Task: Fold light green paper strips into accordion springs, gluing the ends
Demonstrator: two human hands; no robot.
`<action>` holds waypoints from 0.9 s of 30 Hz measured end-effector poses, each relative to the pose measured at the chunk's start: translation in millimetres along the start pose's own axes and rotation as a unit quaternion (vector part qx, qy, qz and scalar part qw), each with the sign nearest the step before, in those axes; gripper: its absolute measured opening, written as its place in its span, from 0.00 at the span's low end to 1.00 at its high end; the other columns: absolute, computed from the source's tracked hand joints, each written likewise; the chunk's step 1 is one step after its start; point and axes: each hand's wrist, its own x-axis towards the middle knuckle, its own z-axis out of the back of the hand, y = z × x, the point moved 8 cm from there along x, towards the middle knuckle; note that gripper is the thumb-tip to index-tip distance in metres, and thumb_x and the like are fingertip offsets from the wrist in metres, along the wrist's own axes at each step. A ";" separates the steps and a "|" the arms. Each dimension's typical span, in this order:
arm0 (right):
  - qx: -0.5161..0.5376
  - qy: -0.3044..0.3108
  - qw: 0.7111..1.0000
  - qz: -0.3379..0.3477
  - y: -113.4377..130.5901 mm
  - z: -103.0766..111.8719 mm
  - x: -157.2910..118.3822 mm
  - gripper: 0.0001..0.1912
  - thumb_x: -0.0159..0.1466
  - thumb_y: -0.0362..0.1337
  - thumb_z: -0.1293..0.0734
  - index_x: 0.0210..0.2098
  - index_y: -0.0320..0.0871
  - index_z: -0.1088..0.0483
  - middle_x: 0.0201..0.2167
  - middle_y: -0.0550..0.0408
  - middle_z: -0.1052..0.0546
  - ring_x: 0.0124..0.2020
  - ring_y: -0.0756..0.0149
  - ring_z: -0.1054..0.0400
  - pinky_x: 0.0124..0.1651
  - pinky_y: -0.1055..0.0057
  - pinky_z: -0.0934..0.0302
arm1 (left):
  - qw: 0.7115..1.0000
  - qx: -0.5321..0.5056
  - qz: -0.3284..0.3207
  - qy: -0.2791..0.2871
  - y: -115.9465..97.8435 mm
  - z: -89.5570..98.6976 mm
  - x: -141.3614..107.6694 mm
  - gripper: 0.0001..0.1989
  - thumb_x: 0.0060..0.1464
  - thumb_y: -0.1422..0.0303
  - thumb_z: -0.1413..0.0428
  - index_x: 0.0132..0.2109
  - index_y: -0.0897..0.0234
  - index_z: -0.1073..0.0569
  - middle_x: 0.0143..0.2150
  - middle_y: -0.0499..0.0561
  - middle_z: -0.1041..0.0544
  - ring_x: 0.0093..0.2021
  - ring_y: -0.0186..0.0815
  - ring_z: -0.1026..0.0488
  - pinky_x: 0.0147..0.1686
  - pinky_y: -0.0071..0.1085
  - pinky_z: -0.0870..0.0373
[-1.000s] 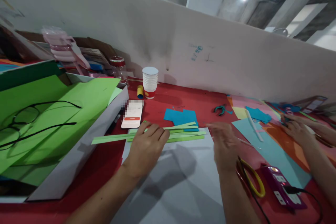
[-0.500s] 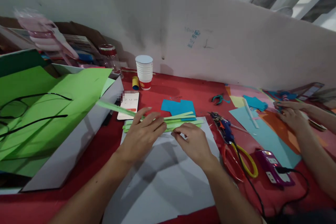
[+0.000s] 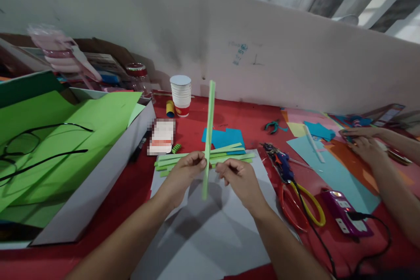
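Observation:
Pinched between the thumb and fingers of my left hand (image 3: pixel 185 173) is a light green paper strip (image 3: pixel 210 118), standing nearly upright above the work area. My right hand (image 3: pixel 241 179) is just to the strip's right, its fingers curled together; whether anything small sits between them I cannot make out. Behind both hands, several more green paper strips (image 3: pixel 166 164) lie in a loose pile across the top of a large white sheet (image 3: pixel 200 249). A small green paper coil (image 3: pixel 176 148) rests past the pile's left part. Pieces of blue paper (image 3: pixel 229 138) lie behind the strips.
A box (image 3: pixel 98 179) with green sheets and glasses (image 3: pixel 22 144) stands left. Further back are a phone (image 3: pixel 162 135) and stacked paper cups (image 3: pixel 181 96). On the right lie a glue gun (image 3: pixel 282 164), scissors (image 3: pixel 311 201), a purple power socket (image 3: pixel 348 212) and a co-worker's hands (image 3: pixel 364 140).
My left hand has lifted a strip off the pile and turned it upright. My right hand has drawn its fingers in beside it. The green coil now shows near the phone.

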 end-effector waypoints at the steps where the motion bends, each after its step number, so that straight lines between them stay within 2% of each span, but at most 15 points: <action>1: 0.030 -0.016 0.999 -0.005 -0.8 4.1 1.7 0.15 0.57 0.44 0.34 0.21 0.41 0.31 0.17 0.60 0.32 0.18 0.75 0.43 0.23 0.76 0.48 | 0.999 -0.010 0.012 0.028 1.3 -3.2 -0.4 0.07 0.49 0.64 0.45 0.31 0.63 0.32 0.27 0.45 0.32 0.30 0.32 0.36 0.34 0.29 0.40; 4: 0.142 -0.022 0.989 -0.031 -4.5 8.7 5.8 0.12 0.57 0.45 0.33 0.27 0.41 0.29 0.20 0.61 0.33 0.18 0.77 0.46 0.21 0.76 0.53 | 0.991 -0.017 0.058 0.120 5.5 -15.4 -4.8 0.07 0.51 0.64 0.47 0.31 0.63 0.33 0.26 0.46 0.32 0.29 0.32 0.36 0.35 0.30 0.40; 7: 0.209 0.027 0.975 -0.073 -9.2 -0.1 5.9 0.12 0.55 0.45 0.31 0.32 0.43 0.29 0.21 0.62 0.34 0.18 0.77 0.46 0.20 0.76 0.58 | 0.982 0.009 0.082 0.167 7.3 -21.7 -9.5 0.07 0.51 0.64 0.46 0.31 0.63 0.33 0.26 0.46 0.32 0.30 0.33 0.35 0.36 0.31 0.40; 9: 0.225 0.051 0.968 -0.097 -12.6 -6.7 3.9 0.12 0.54 0.44 0.30 0.30 0.41 0.29 0.19 0.63 0.35 0.17 0.78 0.47 0.20 0.76 0.59 | 0.977 0.031 0.096 0.185 9.0 -24.5 -11.7 0.07 0.50 0.64 0.45 0.31 0.63 0.33 0.26 0.46 0.32 0.29 0.33 0.35 0.36 0.31 0.40; 11: 0.232 0.048 0.966 -0.100 -14.6 -9.6 2.6 0.12 0.53 0.43 0.29 0.27 0.40 0.30 0.17 0.64 0.36 0.17 0.78 0.47 0.20 0.76 0.59 | 0.978 0.049 0.095 0.178 8.7 -24.2 -11.3 0.08 0.49 0.63 0.44 0.32 0.63 0.31 0.28 0.46 0.31 0.31 0.33 0.34 0.37 0.32 0.39; 15: 0.222 0.025 0.971 -0.082 -17.5 -12.5 2.0 0.10 0.54 0.42 0.31 0.28 0.40 0.30 0.18 0.62 0.32 0.18 0.77 0.44 0.21 0.76 0.54 | 0.988 0.071 0.047 0.130 1.6 -19.4 -5.9 0.09 0.45 0.64 0.42 0.33 0.64 0.30 0.32 0.49 0.27 0.36 0.35 0.32 0.41 0.33 0.37; 17: 0.198 0.024 0.977 -0.078 -19.0 -15.2 1.5 0.10 0.55 0.41 0.31 0.27 0.40 0.29 0.18 0.61 0.31 0.18 0.77 0.43 0.22 0.76 0.53 | 0.988 0.085 0.041 0.118 1.6 -17.1 -4.1 0.08 0.44 0.65 0.42 0.30 0.64 0.30 0.31 0.49 0.27 0.36 0.35 0.32 0.40 0.33 0.37; 20: 0.154 0.011 0.985 -0.078 -21.5 -16.5 0.9 0.12 0.55 0.41 0.32 0.21 0.39 0.31 0.16 0.60 0.31 0.18 0.76 0.42 0.22 0.76 0.51 | 0.986 0.121 0.048 0.106 3.9 -11.5 -2.7 0.08 0.44 0.64 0.42 0.27 0.64 0.30 0.27 0.46 0.29 0.32 0.34 0.33 0.37 0.31 0.38; 24: 0.149 -0.024 0.984 -0.095 -24.7 -7.9 3.0 0.14 0.54 0.42 0.32 0.18 0.39 0.32 0.16 0.59 0.30 0.16 0.76 0.44 0.19 0.76 0.53 | 0.975 0.171 0.075 0.125 6.8 -5.3 -3.7 0.07 0.43 0.65 0.42 0.26 0.64 0.31 0.23 0.43 0.31 0.27 0.31 0.36 0.31 0.28 0.42; 27: 0.171 -0.070 0.980 -0.067 -18.6 12.9 9.1 0.14 0.53 0.42 0.31 0.17 0.39 0.32 0.16 0.59 0.31 0.15 0.77 0.46 0.18 0.75 0.57 | 0.963 0.185 0.106 0.163 6.6 -2.6 -6.7 0.07 0.42 0.65 0.42 0.25 0.63 0.32 0.23 0.43 0.28 0.26 0.30 0.36 0.29 0.27 0.43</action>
